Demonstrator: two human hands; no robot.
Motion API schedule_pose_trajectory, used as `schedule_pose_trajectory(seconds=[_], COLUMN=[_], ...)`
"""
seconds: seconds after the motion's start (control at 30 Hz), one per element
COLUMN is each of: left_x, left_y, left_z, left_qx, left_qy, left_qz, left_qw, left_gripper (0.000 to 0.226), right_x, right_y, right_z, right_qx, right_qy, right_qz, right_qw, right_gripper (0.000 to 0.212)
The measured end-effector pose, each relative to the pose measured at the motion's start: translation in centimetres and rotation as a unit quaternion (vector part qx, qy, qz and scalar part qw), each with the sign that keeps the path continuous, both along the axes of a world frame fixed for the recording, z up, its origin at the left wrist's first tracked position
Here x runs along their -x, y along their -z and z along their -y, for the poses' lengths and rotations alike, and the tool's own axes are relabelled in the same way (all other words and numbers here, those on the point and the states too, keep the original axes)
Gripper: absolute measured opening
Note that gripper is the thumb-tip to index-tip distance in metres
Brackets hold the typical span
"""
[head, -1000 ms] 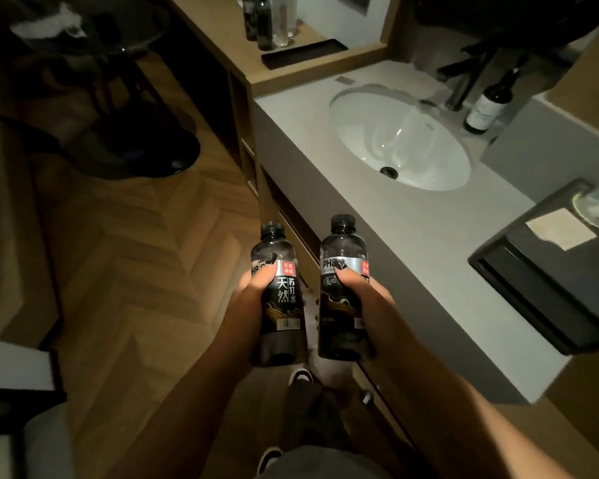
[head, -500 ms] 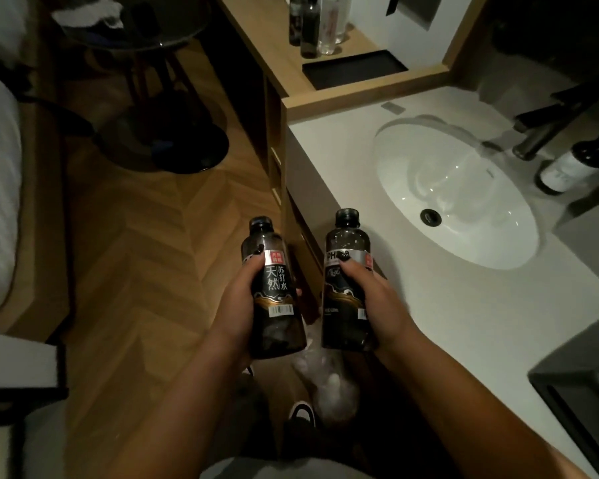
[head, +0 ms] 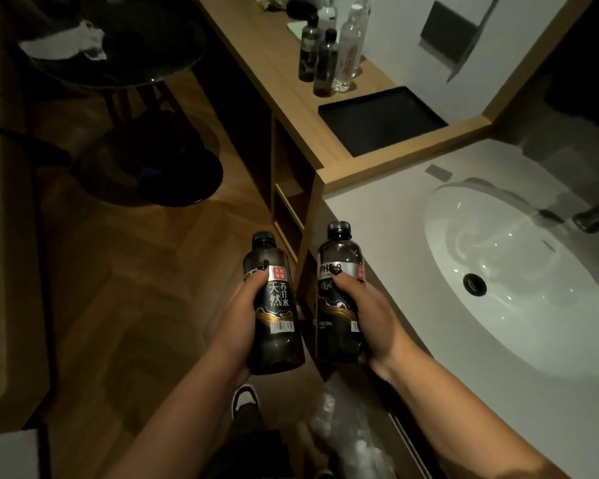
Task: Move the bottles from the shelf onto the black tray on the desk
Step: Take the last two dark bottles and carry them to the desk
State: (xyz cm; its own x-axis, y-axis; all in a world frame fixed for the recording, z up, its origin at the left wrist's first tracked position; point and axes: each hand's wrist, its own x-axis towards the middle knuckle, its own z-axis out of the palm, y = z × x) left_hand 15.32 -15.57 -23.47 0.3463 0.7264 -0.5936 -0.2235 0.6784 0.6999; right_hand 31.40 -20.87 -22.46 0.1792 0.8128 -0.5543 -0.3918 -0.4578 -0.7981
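Note:
My left hand (head: 237, 318) grips a dark soda-water bottle (head: 274, 326) with a black label and a barcode, held upright over the wooden floor. My right hand (head: 367, 316) grips a second dark bottle (head: 338, 305) of the same kind, upright beside the counter's front edge. The black tray (head: 381, 121) lies bare on the wooden desk (head: 277, 67), far ahead of both hands. Just behind the tray stand two dark bottles (head: 317, 60) and two clear bottles (head: 348, 50).
A white sink (head: 512, 271) is sunk in the pale counter (head: 388, 229) to my right, with a dark tap at its far edge. Open shelf compartments (head: 287, 202) sit under the desk's end. A round dark table (head: 118, 53) stands at the left on the herringbone floor.
The view has moved forward and left along the counter: the sink has slid to the right and the desk with the black tray is nearer. Both hands still hold their bottles upright.

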Motion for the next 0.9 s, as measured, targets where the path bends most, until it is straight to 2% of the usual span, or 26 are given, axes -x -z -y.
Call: schedule_pose_trajectory(seconds=[0.1, 0.33, 0.47, 0.67, 0.9], left_x=[0.8, 1.7, 1.0, -1.6, -4.7], left_y=[0.2, -0.2, -0.8, -1.4, -2.4], left_z=[-5.2, -15.8, -21.5, -29.9, -38.0], left_qx=[0.001, -0.001, -0.010, -0.001, -0.011], left_qy=[0.000, -0.010, -0.015, -0.046, -0.040], left_qz=[-0.025, -0.049, -0.029, -0.022, -0.052], left_qw=[1.000, 0.999, 0.999, 0.999, 0.998], left_gripper=[0.050, 0.051, 0.049, 0.050, 0.050], right_x=[1.6, 2.6, 1.7, -0.7, -4.2], right_y=[0.1, -0.5, -0.3, -0.6, -2.3], right_z=[-5.3, -15.6, -21.3, -29.4, -37.5], right_qx=[0.008, -0.022, -0.011, -0.013, 0.001], right_qy=[0.020, -0.005, -0.016, -0.037, 0.014], right_qz=[0.005, 0.006, 0.020, 0.032, 0.039], right_qw=[1.000, 1.000, 1.000, 0.999, 0.999], right_gripper=[0.040, 0.034, 0.028, 0.035, 0.030])
